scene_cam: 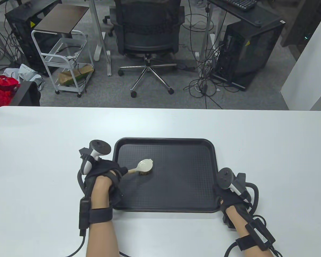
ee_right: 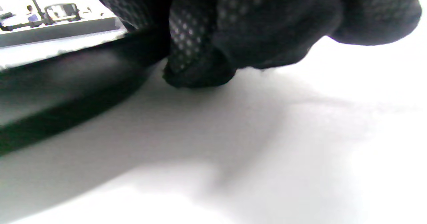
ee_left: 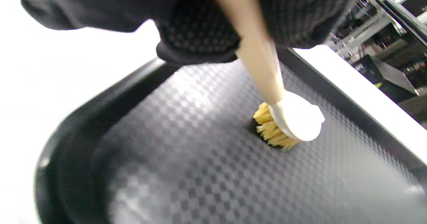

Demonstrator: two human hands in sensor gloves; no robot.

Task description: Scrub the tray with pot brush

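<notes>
The left hand (scene_cam: 104, 178) is gripping the pale handle of the pot brush (scene_cam: 142, 167), fingers curled round it, and is pressing the yellow bristles down onto the textured floor of the black tray (scene_cam: 203, 171), in the left part of the tray, nearer its left rim than its middle. The tray is lying flat near the tabletop's near edge, roughly central. The right hand (scene_cam: 230, 195) is sitting at the tray's near right corner, fingers curled against the rim in the right wrist view; whether it is actually pinching the rim or only bracing against it I cannot tell. The likely trouble is the tray sliding or pivoting on the smooth white table (scene_cam: 42, 133) if the right hand's hold is loose while the brush is being pushed hard; a steep brush angle could also be making the bristles splay and skip
</notes>
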